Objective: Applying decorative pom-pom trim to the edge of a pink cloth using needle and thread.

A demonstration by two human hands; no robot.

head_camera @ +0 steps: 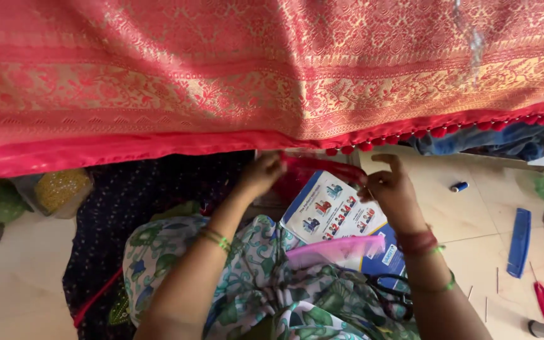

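Note:
A wide red fabric [253, 69] with gold woven patterns hangs across the top of the head view, its lower hem edged with small red tassel balls [436, 131]. Just below the hem, my left hand [260, 173] pinches one end of a bundle of red thread [322, 167], fingers closed on it. My right hand [391, 186] holds the other end of that thread, thumb and fingers pinched, forefinger raised. Both wrists wear bangles. Under the hands lies a blue and white printed card [335, 214] on my lap.
Black-handled scissors [393, 293] and a pink plastic pouch [338, 250] rest on my green floral clothing. On the tiled floor to the right lie a blue comb [519, 241], a blue thread spool [459, 186], a red-handled tool [543, 302] and several needles. Dark cloth [105, 208] lies at left.

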